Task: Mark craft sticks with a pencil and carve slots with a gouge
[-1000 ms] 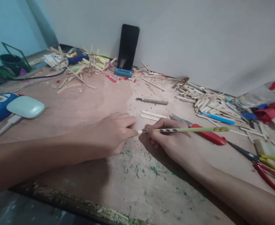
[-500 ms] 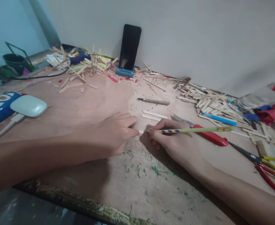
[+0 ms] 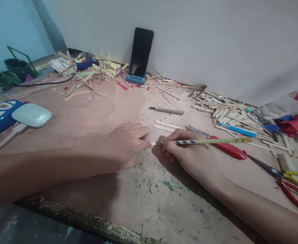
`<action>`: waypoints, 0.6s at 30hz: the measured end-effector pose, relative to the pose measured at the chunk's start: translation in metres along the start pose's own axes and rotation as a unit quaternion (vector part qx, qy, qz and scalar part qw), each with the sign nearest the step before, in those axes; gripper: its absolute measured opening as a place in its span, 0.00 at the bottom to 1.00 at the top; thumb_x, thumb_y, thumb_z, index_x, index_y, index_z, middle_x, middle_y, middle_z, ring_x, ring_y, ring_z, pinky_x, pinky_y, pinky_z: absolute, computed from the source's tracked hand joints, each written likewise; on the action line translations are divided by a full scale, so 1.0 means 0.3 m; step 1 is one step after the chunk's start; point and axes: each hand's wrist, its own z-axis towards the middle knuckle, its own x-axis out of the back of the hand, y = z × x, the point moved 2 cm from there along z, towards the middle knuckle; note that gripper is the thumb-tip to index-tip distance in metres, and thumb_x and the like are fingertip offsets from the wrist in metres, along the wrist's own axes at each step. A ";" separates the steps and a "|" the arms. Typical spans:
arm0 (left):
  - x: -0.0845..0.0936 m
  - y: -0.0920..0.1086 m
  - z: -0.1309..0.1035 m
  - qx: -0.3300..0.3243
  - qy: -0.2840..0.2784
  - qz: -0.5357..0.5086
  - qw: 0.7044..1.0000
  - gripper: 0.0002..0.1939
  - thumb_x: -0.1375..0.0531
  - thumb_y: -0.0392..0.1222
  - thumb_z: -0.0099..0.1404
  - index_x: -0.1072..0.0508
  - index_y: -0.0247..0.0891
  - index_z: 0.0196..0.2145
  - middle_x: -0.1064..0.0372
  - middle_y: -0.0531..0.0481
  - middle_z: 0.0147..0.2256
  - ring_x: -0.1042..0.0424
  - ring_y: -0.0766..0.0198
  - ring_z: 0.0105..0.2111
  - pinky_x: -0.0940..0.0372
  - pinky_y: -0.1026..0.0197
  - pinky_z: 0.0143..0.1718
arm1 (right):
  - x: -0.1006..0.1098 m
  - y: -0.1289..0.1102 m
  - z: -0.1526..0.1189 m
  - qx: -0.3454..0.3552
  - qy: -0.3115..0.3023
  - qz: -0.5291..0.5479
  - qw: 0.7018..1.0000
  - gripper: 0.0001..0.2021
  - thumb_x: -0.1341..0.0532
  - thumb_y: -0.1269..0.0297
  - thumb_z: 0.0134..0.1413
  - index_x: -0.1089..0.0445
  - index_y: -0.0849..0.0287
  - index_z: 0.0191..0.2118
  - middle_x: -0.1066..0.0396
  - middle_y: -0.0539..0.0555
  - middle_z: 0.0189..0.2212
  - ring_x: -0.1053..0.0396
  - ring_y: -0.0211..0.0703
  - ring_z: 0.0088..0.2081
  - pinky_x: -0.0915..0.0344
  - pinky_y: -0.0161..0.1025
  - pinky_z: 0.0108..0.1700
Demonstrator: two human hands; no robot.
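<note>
My right hand point(image 3: 187, 150) is closed around a pale yellow pencil point(image 3: 202, 141) with dark blue spots, its gold ferrule end pointing right. The pencil's tip meets the small bare end of a wooden craft stick point(image 3: 153, 143). That stick sticks out from under the fingertips of my left hand point(image 3: 128, 144), which are pinched down on it; most of its length is hidden. Just beyond my hands lie two loose craft sticks point(image 3: 164, 128), side by side. A carving tool with a wooden handle point(image 3: 168, 110) rests farther back.
To the right lie a red-handled knife point(image 3: 227, 148), scissors point(image 3: 276, 172), a blue pen-like tool point(image 3: 237, 129) and a heap of craft sticks point(image 3: 230, 113). A black phone point(image 3: 141, 51) stands on a blue holder at the back. A white mouse-shaped device point(image 3: 32, 115) is at left.
Almost nothing differs. Both hands keep their places, the left pressing the stick and the right holding the pencil at its end; the view has shifted very slightly.
</note>
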 end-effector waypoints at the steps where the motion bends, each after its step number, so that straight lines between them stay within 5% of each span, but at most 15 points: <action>1: 0.000 0.000 0.000 0.000 0.000 0.000 1.000 0.16 0.44 0.28 0.69 0.17 0.36 0.45 0.33 0.46 0.37 0.33 0.56 0.40 0.39 0.55 0.41 | 0.000 0.001 0.001 0.002 -0.001 0.001 1.000 0.08 0.33 0.64 0.55 0.28 0.54 0.26 0.26 0.49 0.20 0.30 0.41 0.22 0.37 0.38 0.25; 18: 0.000 0.002 0.000 0.003 -0.015 -0.004 1.000 0.17 0.43 0.27 0.65 0.18 0.35 0.46 0.31 0.45 0.39 0.32 0.55 0.41 0.37 0.54 0.43 | -0.004 -0.003 0.001 0.013 -0.003 0.013 1.000 0.07 0.34 0.66 0.52 0.28 0.55 0.25 0.27 0.50 0.20 0.31 0.40 0.22 0.39 0.37 0.25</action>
